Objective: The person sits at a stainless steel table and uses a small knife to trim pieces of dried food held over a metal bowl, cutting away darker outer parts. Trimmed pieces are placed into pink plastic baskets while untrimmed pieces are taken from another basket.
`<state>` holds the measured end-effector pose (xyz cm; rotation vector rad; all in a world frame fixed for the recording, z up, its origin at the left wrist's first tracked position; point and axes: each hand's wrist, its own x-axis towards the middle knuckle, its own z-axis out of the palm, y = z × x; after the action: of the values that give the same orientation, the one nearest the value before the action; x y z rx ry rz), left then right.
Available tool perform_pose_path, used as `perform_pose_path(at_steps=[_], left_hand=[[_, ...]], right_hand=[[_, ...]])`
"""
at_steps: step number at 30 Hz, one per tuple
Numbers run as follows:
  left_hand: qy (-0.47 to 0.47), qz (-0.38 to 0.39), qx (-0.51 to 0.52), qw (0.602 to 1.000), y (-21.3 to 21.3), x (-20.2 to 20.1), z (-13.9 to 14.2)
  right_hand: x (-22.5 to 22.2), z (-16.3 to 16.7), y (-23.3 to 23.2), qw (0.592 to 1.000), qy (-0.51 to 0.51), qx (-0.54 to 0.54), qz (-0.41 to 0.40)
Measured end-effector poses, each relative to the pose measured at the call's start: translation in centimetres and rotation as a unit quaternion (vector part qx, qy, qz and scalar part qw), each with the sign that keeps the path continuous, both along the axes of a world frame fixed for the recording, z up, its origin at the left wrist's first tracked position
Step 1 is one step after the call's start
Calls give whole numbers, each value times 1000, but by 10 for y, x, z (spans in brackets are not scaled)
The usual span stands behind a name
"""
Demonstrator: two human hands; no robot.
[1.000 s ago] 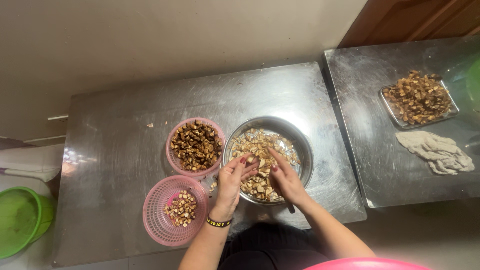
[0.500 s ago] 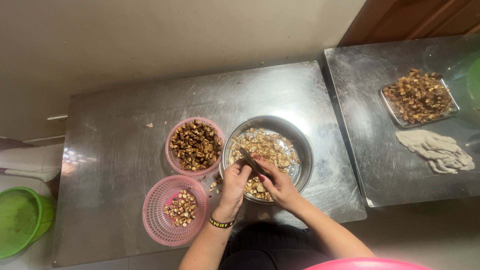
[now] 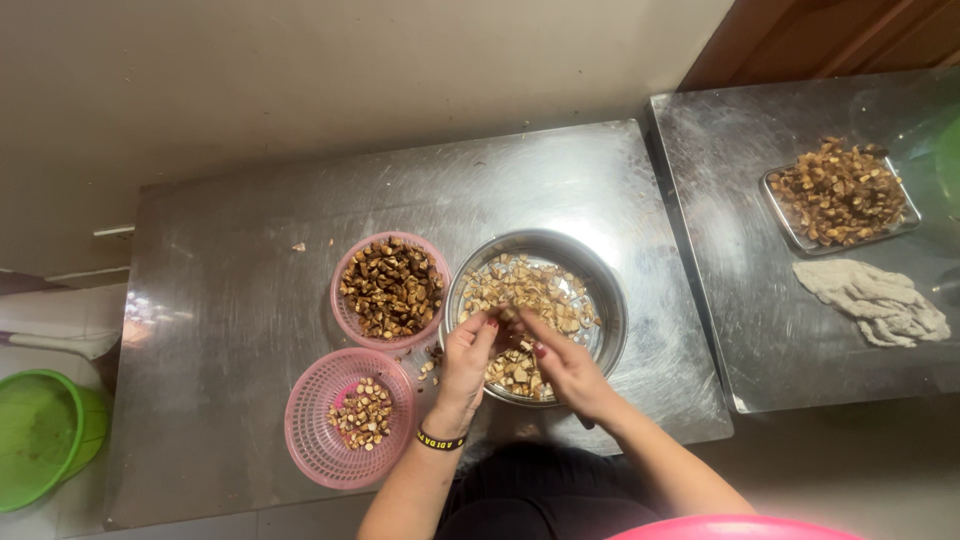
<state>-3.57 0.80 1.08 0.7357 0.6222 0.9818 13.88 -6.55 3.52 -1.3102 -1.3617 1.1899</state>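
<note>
Both forearms reaching forward from the bottom edge, converging toward the middle. Left hand (image 3: 467, 357) with fingers bent and pinched together, a dark band around its wrist. Right hand (image 3: 565, 365) beside it, fingertips meeting those of the left, nails painted red.

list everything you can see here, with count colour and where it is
tables: 2, steel, side by side
bowl: 1, steel, centre of the left table, part full of cut brown pieces
baskets: 2, pink, left of the bowl, each holding brown pieces
tray: 1, steel, right table, heaped with brown pieces
cloth: 1, grey-white, in front of the tray
bucket: 1, green, far left on the floor
wristband: 1, black and yellow, left wrist
left hand: over the bowl
right hand: over the bowl, meeting the left
</note>
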Motion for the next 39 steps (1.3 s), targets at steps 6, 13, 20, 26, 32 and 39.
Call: perform_pose_path(at_steps=[6, 13, 20, 26, 32, 39], left_hand=[[7, -5, -21, 1000, -2, 5, 8], [4, -6, 13, 1000, -7, 7, 0], [-10, -5, 18, 1000, -3, 8, -6], [1, 8, -31, 999, 2, 4, -7], [-24, -2, -44, 999, -3, 9, 2], [-31, -15, -62, 997, -9, 8, 6]], right_hand=[[-10, 9, -5, 992, -124, 1, 13], [-10, -10, 0, 989, 31, 147, -5], [13, -4, 5, 908, 388, -158, 20], [9, 7, 0, 998, 52, -33, -29], [-6, 7, -5, 991, -133, 13, 15], [-7, -2, -3, 981, -96, 168, -28]])
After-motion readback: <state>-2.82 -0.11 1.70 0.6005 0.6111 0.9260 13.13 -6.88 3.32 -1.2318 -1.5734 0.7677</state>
